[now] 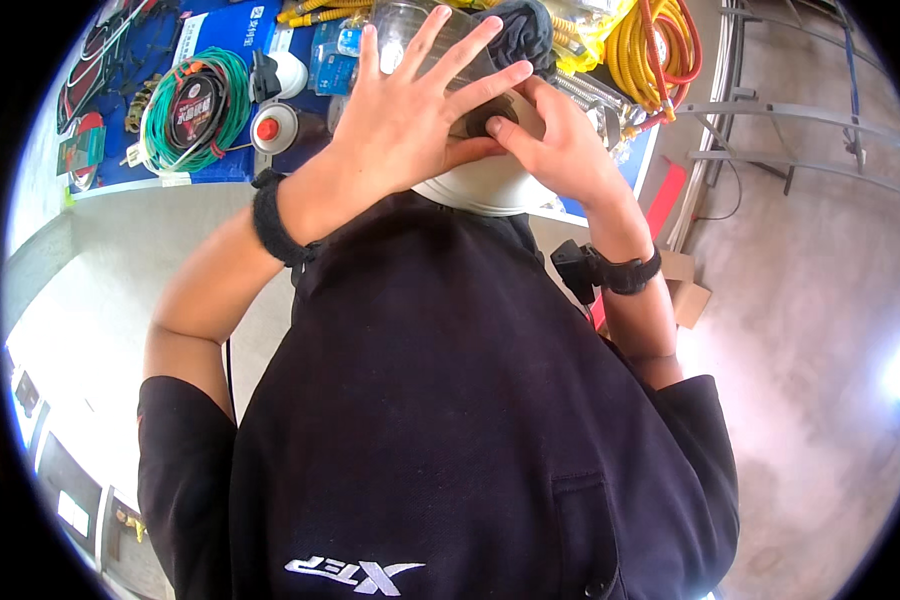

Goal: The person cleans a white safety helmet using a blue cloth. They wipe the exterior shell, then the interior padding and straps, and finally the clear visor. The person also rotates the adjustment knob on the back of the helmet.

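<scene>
Your left hand point(400, 125) fans wide, apparently gripping nothing, thumb near the dark disc point(478, 122) above the white base point(485, 192) at the table's point(220, 172) near edge; your right hand point(565, 145) curls in, pinching that disc, likely steadying it.

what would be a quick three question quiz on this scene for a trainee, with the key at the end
1. True or false: the left hand, by the rounded white object, has its fingers spread.
2. Which hand is nearer the coiled yellow hose?
A) the left hand
B) the right hand
C) both equally
3. Fill in the blank: beside the coil of green wire is a small white round item whose centre is coloured ____.

Key: 1. True. 2. B. 3. Red.
</scene>
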Available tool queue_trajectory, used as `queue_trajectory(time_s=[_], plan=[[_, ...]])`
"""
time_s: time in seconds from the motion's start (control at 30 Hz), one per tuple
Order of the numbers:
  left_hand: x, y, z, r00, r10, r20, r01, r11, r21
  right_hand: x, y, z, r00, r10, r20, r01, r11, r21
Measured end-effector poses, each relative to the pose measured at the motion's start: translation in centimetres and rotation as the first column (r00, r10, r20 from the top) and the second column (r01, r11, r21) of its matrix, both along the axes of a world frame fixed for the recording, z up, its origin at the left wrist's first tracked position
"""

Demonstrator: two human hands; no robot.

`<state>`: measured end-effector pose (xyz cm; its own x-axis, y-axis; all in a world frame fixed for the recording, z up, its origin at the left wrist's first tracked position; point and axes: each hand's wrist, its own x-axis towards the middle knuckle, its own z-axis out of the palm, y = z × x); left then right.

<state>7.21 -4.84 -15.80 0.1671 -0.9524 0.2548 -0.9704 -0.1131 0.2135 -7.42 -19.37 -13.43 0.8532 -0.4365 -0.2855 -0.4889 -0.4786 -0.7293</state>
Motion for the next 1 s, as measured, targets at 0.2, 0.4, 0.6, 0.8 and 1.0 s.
queue_trajectory(time_s=[0.2,0.4,0.6,0.8,1.0], plan=[[0.5,0.2,0.8,0.942,-0.032,-0.334,0.031,0.999,-0.008,-0.6,-0.5,0.0,1.000,0.019,0.007,-0.019,0.998,0.061],[1.9,-0.1,-0.1,0.858,0.078,-0.507,-0.078,0.997,0.022,-1.2,0.4,0.3,0.997,0.048,0.053,-0.050,0.998,0.035],[2.4,0.0,-1.0,0.765,0.166,-0.622,-0.138,0.986,0.093,-1.8,1.2,0.3,0.993,0.056,0.104,-0.060,0.997,0.044],[2.5,0.4,-1.0,0.753,0.125,-0.647,-0.087,0.992,0.090,-1.9,2.1,-0.2,0.992,0.022,0.125,-0.019,0.999,-0.026],[2.4,0.5,-1.8,0.687,0.177,-0.705,-0.153,0.983,0.099,-1.9,2.4,-0.3,0.996,-0.007,0.087,0.010,0.999,-0.040]])
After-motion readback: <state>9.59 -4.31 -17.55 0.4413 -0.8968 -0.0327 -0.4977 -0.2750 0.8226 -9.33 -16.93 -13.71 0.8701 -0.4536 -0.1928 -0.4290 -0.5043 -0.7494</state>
